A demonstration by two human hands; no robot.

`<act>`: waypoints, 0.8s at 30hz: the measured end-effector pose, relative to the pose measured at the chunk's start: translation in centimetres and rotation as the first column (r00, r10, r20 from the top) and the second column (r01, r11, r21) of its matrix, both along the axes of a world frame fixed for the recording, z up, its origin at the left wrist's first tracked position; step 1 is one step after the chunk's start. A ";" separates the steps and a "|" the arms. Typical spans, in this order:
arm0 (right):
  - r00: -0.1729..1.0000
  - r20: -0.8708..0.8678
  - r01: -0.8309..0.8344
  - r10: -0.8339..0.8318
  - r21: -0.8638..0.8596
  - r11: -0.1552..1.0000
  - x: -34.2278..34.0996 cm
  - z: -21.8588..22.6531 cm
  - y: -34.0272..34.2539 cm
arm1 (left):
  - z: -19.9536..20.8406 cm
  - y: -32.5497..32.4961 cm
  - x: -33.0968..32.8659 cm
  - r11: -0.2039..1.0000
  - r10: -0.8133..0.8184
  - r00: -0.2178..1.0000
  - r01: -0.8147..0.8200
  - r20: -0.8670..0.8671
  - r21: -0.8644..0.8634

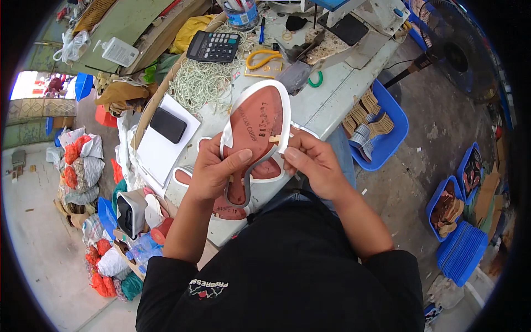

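Observation:
My left hand [214, 166] is closed round the narrow waist of a reddish-brown insole [257, 123], thumb flat on its face. The insole is tilted up above the table, its wide end away from me. White edging runs round the wide end, and the narrow end has a grey rim. At the insole's right side my right hand [316, 165] pinches the white edging between thumb and fingers, beside a small tan piece. More white-edged insoles [267, 169] lie underneath on the table, partly hidden by my hands and the held one.
On the table [327, 105] are a black phone [168, 125] on white paper, a heap of pale cords [200, 84], a calculator [213, 46] and a yellow loop [262, 58]. A machine [345, 39] stands beyond. Blue bins [399, 123] with cut pieces and a fan [454, 60] are at right; bags [83, 166] at left.

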State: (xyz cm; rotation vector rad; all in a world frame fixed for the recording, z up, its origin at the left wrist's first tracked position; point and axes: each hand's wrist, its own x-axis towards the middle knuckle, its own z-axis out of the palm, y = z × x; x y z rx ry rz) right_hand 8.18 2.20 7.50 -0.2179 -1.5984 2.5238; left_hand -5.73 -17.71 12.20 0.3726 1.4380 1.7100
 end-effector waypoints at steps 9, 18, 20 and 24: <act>1.000 0.013 0.009 -0.013 0.256 0.967 0.8 3.0 1.2 | 2.9 1.3 1.8 0.994 -0.011 0.999 0.006 0.045 0.106; 0.990 -0.137 0.105 -0.016 0.670 0.735 0.0 6.4 1.3 | 3.0 1.8 2.4 0.983 -0.161 0.234 -0.051 -0.959 -0.177; 0.994 -0.113 0.061 0.012 0.622 0.780 0.0 6.2 1.0 | 1.7 1.2 2.3 0.976 -0.156 0.533 -0.044 -0.831 -0.211; 0.994 0.056 0.080 -0.095 0.225 0.971 0.8 4.7 0.6 | 1.2 2.0 2.4 0.999 0.044 0.988 -0.042 -0.149 0.015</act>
